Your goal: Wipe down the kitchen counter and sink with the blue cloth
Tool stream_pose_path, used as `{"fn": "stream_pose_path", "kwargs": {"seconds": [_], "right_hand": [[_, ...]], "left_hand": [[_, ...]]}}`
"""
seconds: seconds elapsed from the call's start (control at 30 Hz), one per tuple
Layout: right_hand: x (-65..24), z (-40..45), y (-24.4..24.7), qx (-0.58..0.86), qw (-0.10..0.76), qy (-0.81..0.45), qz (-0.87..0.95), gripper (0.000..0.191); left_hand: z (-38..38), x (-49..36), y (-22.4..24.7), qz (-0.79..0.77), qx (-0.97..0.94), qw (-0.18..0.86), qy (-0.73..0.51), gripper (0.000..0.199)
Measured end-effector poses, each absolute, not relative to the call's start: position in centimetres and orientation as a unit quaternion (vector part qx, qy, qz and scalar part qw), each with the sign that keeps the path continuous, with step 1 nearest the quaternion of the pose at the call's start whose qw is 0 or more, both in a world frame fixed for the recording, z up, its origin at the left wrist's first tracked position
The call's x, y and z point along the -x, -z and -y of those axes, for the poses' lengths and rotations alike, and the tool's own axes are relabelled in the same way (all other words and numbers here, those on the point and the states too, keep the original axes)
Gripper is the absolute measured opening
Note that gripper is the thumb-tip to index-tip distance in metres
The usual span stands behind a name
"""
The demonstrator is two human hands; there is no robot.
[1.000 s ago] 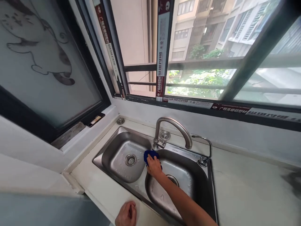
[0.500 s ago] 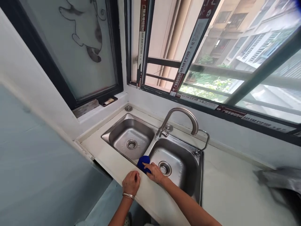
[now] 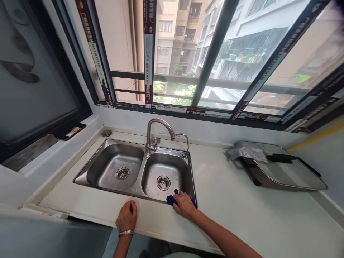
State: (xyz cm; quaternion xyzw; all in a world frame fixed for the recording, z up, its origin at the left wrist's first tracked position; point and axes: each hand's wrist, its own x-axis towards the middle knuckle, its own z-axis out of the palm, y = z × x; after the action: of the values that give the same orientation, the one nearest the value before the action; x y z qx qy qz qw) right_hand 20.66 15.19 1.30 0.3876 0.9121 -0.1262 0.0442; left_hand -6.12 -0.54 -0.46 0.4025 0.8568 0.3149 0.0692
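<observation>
My right hand [image 3: 184,204] grips a blue cloth [image 3: 170,200] at the front right rim of the right basin, and bits of the cloth stick out on both sides of the fingers. My left hand [image 3: 127,216] rests at the counter's front edge, left of the cloth, its fingers curled closed with nothing visible in them; a bracelet circles its wrist. The double steel sink [image 3: 138,190] has water drops in both basins. Behind its middle stands a curved faucet [image 3: 148,138].
A wide pan with a glass lid [image 3: 290,172] sits on the right of the counter, a crumpled plastic bag [image 3: 248,151] on its left part. A thin curved spout [image 3: 187,143] rises behind the right basin. A phone [image 3: 73,132] lies on the left sill.
My right hand and the blue cloth have moved right, from the divider's front end to the right basin's front right corner. The view has turned right, showing the pan. My left hand stays curled.
</observation>
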Motion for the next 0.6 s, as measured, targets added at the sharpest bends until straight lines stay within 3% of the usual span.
{"fn": "stream_pose_path", "kwargs": {"seconds": [0.27,0.43,0.6], "right_hand": [[-27.3,-13.6,-2.6,-0.380,-0.005,0.122,-0.917,0.032],[-32.4,-12.3,-0.8,-0.345,-0.049,0.088,-0.933,0.036],[-38.5,-14.3,0.8,-0.411,-0.069,0.036,-0.908,0.044]], "left_hand": [[0.5,6.2,-0.5,-0.863,-0.398,0.094,-0.298,0.026],[0.4,6.2,-0.3,-0.861,-0.392,0.094,-0.311,0.025],[0.2,6.1,-0.3,-0.876,-0.365,0.104,-0.298,0.027]]}}
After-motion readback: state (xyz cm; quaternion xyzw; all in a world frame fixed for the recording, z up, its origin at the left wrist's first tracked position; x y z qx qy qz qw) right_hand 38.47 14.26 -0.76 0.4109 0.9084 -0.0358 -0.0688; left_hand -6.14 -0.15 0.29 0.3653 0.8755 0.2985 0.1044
